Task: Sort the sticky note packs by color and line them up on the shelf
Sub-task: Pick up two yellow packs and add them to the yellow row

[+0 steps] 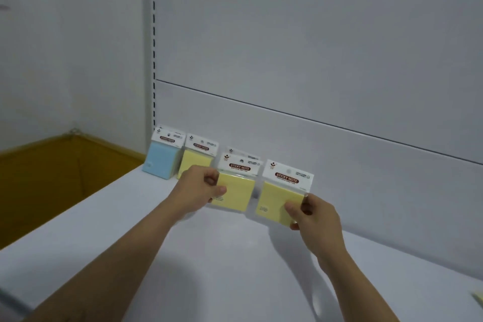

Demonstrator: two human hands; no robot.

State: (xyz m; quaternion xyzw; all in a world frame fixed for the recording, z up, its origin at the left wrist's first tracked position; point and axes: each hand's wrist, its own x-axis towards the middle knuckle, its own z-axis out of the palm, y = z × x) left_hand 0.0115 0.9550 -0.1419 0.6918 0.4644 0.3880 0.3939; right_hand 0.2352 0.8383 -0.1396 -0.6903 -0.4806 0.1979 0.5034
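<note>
The left hand (198, 188) pinched the left edge of a square pale yellow sticky note pack in clear wrap (236, 192). Its thumb lay on the front and its fingers curled behind. This pack stood upright near the back of the white shelf (209, 256). Just behind it showed the white header card of another pack (243, 153), whose colour was hidden.

The right hand (313, 217) gripped the lower right corner of a second pale yellow sticky note pack (277, 198), just to the right of the first and slightly tilted. Whether it touched the shelf could not be told.

Further left stood a third pale yellow pack (194, 162) and, at the row's left end, a light blue pack (159, 162), both close to the grey back panel (313, 60). The headers read "STICKY NOTE" in pale letters on a dark red oval. The smaller print was too blurred to read.
</note>
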